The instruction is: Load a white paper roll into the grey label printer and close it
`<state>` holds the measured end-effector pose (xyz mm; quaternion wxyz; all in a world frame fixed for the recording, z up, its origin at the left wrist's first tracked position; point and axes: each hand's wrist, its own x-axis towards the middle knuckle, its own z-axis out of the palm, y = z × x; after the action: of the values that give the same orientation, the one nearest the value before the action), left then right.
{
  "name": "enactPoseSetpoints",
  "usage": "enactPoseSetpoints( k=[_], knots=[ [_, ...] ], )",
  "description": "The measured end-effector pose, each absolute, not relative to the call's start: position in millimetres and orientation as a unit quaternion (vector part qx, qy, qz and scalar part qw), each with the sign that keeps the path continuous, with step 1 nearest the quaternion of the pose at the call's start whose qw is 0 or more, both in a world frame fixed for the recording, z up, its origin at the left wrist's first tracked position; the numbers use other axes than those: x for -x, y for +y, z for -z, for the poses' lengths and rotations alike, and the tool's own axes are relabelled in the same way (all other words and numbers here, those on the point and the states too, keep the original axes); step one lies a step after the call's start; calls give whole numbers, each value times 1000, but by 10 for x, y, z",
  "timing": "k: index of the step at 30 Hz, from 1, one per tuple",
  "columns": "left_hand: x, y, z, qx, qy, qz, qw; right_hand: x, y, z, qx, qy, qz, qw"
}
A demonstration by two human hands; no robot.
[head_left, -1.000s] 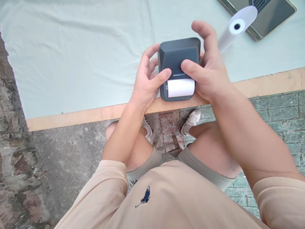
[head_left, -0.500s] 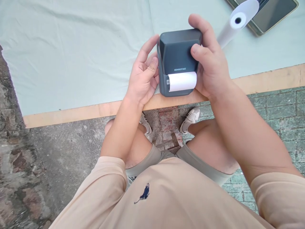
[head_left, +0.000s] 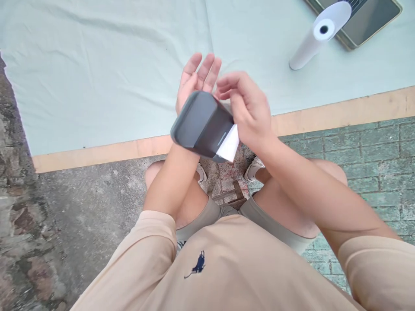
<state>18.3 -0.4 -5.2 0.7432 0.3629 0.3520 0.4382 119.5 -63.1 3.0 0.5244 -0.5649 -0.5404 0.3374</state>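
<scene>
- You have turned the dark printer [head_left: 201,123]: half a second ago it faced you squarely between both hands; now it lies slantwise, its paper end pointing down and to the right.
- It has also come lower and further left, and shows in front of your left wrist, off the desk [head_left: 129,86] and over its near edge.
- For the handling, this suggests a change of hold: the lettering is now a blurred streak, and the front is harder to check.
- The white paper strip [head_left: 229,144] juts from the slot, as it did earlier, close beside your right hand [head_left: 251,108].
- Your left hand [head_left: 188,93] sits behind the printer, fingers stretched out past its upper edge and not wrapped around it.
- Your right hand has swung inward from the printer's side; its fingers are bent, their tips close to the left ones. Blur hides whether they grasp the casing, so you cannot tell which hand bears the weight.
- The white roll [head_left: 308,49] stands well apart on the desk, in the same place as before.
</scene>
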Motion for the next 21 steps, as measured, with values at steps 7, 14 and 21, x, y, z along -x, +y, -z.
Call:
enactPoseSetpoints(
  k=[7, 14, 21],
  knots=[
    [-213, 71, -22, -309, 361, -446, 759, -845, -631, -27, 583, -510, -339, 534],
    [-160, 128, 53, -286, 361, -436, 774, -876, -629, -67, 607, -527, -353, 479],
    [-162, 123, -3, -292, 381, -434, 763, -887, -672, -151, 618, -541, -367, 437]
  ],
)
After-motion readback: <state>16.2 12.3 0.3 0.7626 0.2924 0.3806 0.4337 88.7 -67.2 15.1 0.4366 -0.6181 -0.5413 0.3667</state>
